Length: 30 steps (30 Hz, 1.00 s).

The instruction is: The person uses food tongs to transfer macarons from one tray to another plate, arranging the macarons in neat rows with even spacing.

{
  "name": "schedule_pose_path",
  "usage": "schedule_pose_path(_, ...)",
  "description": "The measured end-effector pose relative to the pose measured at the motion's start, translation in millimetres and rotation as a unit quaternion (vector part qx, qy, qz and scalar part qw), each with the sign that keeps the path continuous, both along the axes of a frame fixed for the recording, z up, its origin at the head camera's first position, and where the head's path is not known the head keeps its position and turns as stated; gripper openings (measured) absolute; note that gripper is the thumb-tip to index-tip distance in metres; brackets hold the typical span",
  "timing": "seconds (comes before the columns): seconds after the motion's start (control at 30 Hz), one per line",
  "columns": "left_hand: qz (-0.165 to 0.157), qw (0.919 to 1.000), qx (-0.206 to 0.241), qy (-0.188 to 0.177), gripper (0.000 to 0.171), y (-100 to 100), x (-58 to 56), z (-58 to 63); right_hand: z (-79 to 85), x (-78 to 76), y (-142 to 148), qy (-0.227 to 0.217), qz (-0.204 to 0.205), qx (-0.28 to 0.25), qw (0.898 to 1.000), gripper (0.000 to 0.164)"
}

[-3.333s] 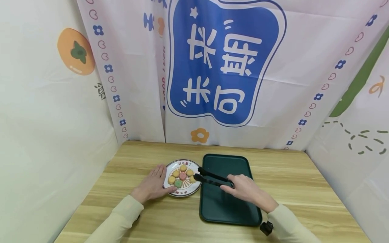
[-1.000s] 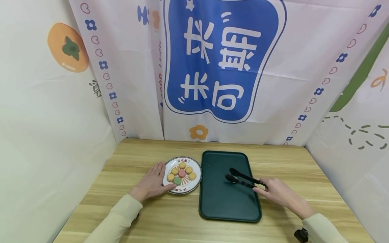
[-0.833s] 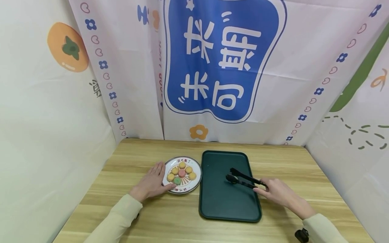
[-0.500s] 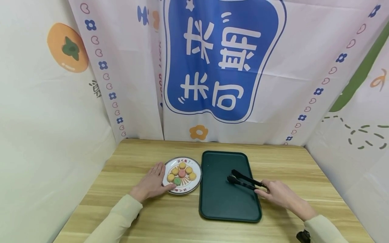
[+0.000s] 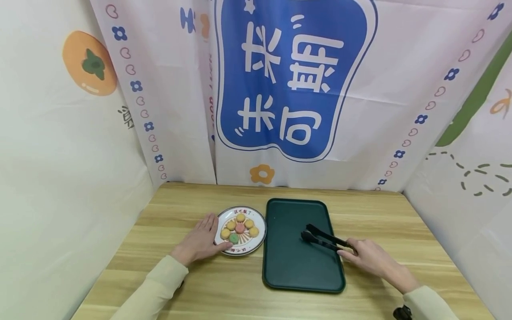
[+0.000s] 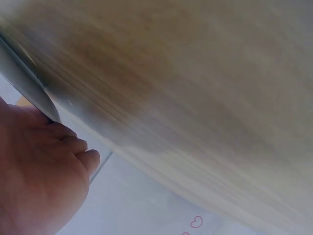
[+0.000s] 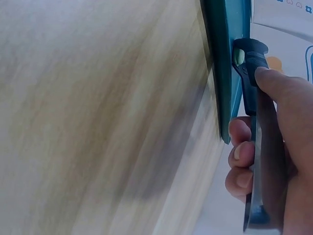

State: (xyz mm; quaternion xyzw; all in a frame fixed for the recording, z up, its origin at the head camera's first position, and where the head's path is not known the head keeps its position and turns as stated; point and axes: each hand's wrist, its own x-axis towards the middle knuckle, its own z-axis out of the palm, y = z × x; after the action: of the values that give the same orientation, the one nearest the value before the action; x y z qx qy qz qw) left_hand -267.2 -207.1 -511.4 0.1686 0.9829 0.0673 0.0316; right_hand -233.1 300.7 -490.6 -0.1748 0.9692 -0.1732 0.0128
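Observation:
My left hand (image 5: pixel 202 240) rests at the left edge of a white patterned plate (image 5: pixel 253 245), its fingers straight along the rim and its thumb over the near rim. Several small yellow macarons (image 5: pixel 240 218), a pink one (image 5: pixel 239 228) and a green one (image 5: pixel 234 239) lie on that plate. My right hand (image 5: pixel 370 258) grips black tongs (image 5: pixel 326 236), whose tips are over the dark green tray (image 5: pixel 296 271). Between those tips in the right wrist view shows a pale green piece (image 7: pixel 239 56), mostly hidden; its kind is unclear.
The tray stands just right of the plate on the wooden table (image 5: pixel 224 289). White printed cloth (image 5: pixel 180 111) hangs behind the table, and pale walls rise at both sides.
From the plate's right edge, the tongs have moved right over the tray with my right hand. In the last second they have shifted only slightly right. My left hand has stayed at the plate.

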Motion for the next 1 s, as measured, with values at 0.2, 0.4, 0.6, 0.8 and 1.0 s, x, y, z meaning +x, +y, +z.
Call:
schedule_pose_path(0.2, 0.0, 1.0, 0.003, 0.003, 0.111, 2, 1.1, 0.8, -0.6, 1.0, 2, 0.015, 0.005, 0.001, 1.0, 0.033)
schedule_pose_path(0.4, -0.001, 1.0, 0.001, 0.003, 0.111, 2, 0.8, 1.1, 0.2, 1.8, 1, 0.008, -0.003, -0.003, 1.0, 0.035)
schedule_pose_path(0.6, -0.001, 1.0, 0.007, 0.001, 0.109, 3, 1.2, 2.9, 2.5, 0.0, -4, 0.01, -0.003, -0.002, 1.0, 0.036)
schedule_pose_path(0.8, -0.001, 1.0, 0.008, 0.0, 0.109, 2, 1.2, 1.4, 3.7, -2.0, -11, 0.006, -0.001, -0.003, 1.0, 0.038)
schedule_pose_path(1.0, 0.001, 1.0, 0.005, -0.003, 0.11, 1, 1.2, 0.4, 4.3, -3.6, -19, 0.014, 0.014, -0.003, 1.0, 0.036)
